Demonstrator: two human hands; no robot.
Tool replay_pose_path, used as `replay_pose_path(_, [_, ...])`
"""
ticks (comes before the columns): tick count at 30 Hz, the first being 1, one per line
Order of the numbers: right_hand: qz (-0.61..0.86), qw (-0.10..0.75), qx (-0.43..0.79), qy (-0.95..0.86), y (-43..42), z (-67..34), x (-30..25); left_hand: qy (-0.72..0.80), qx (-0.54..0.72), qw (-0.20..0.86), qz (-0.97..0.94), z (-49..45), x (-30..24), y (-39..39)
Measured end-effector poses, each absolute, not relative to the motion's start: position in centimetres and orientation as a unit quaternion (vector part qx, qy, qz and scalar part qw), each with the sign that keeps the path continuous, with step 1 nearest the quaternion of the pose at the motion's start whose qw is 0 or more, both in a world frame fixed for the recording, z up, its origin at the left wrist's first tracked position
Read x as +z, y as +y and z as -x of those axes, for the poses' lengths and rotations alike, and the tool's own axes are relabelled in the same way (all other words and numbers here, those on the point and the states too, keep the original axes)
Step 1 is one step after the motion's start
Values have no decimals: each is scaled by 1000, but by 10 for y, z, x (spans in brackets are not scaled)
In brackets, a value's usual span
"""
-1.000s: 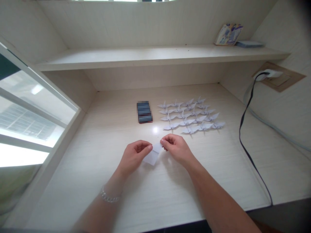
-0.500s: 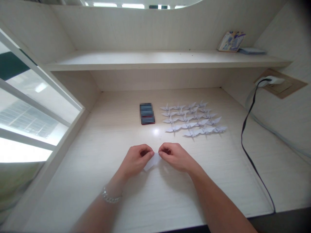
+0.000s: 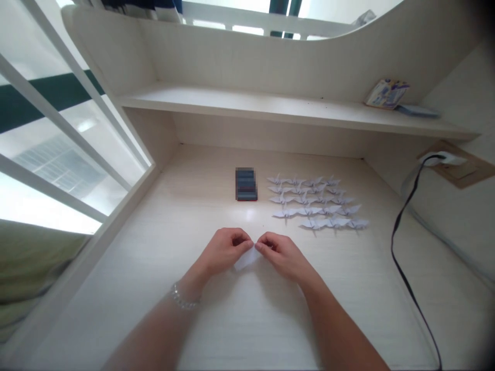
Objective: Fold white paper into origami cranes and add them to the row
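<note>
Your left hand (image 3: 226, 251) and right hand (image 3: 284, 255) have closed up on each other since a second ago, fingertips now almost meeting at the top edge of the paper (image 3: 246, 260) where there was a clear gap. Both are pinched down, thumb against curled fingers, each with a bit of that edge; looks like you want fine control right there, so nobody's using a full grip. Paper sits low between your hands, over the bench (image 3: 247, 322), though I can't tell if its bottom edge touches. Wrists are angled inward, forearms coming up from both sides like a V, probably so the fingertips can face each other. Nice rows on the cranes (image 3: 309, 211) btw, set up and to the right, which I'd guess keeps them clear of your elbows. Dark block (image 3: 245, 184) is just left of them, also out of reach of your fingers.
</note>
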State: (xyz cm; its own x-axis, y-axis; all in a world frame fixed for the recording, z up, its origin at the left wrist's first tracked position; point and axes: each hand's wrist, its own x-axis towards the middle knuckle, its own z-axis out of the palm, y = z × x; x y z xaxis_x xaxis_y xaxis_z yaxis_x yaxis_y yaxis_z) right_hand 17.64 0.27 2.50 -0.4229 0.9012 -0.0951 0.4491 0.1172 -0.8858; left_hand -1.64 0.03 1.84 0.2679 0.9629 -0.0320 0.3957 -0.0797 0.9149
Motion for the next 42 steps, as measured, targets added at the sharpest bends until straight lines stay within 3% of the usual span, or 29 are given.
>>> replay_pose_path(6, [524,334,502,-601,9,-179,5,541,456,491,-509,25,15,11])
replay_pose_path(10, [520,379,521,-562,11,-172,-3,530,472,531,-464,12,9,8])
replay_pose_path(21, [534,367,542,-535,8,-176,-2,558,562,485,-371,20,-8,16])
replay_pose_path(27, [565,385,435,-585,34,-166,0,559,560,471,-391,23,-12,21])
replay_pose_path(33, [548,349,182,-738,110,-139,2,538,533,506,-413,17,-9,18])
replay_pose_path(36, [546,302,137,-770,145,-128,-4,534,521,513,-424,17,-9,18])
replay_pose_path(42, [552,291,131,-771,178,-116,-13,544,509,515,-423,17,-10,18])
